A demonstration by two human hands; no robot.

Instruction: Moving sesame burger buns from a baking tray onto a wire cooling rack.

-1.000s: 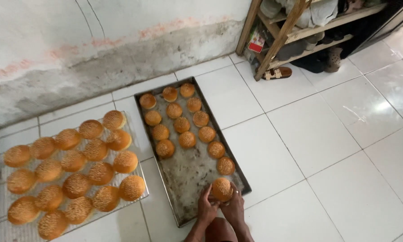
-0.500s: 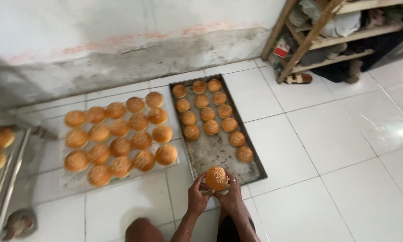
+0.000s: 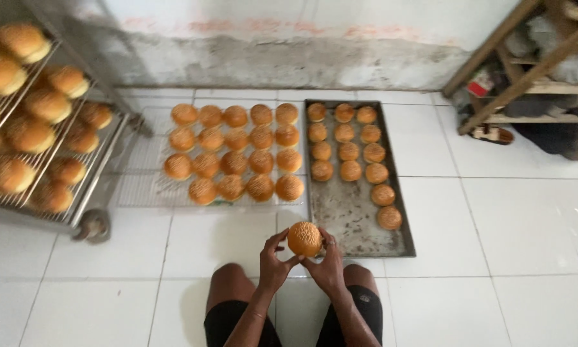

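Left hand (image 3: 274,260): closed around the left side of the bun, fingers curled up its edge.
Right hand (image 3: 328,263): closed around the right side of the same bun, thumb near its top edge.
Bun (image 3: 305,238): round, golden brown, seeded top facing up; held between both hands above the white floor tiles, at the near left corner of the metal tray.
Metal tray (image 3: 348,212): dark, rectangular, lying flat on the floor; rows of small buns fill its far half, two more sit along the right side, the near part is bare.
Wire rack (image 3: 141,189): lies flat on the floor, touching the left edge of the tray; carries rows of buns (image 3: 236,153) of the same kind.
Trolley (image 3: 86,193): stands at the left, wire shelves loaded with larger buns; one wheel (image 3: 94,226) shows at its near corner.
Knees (image 3: 231,283): bare, below the hands, with black shorts.
Wooden shelf (image 3: 514,61): upper right, against the wall.
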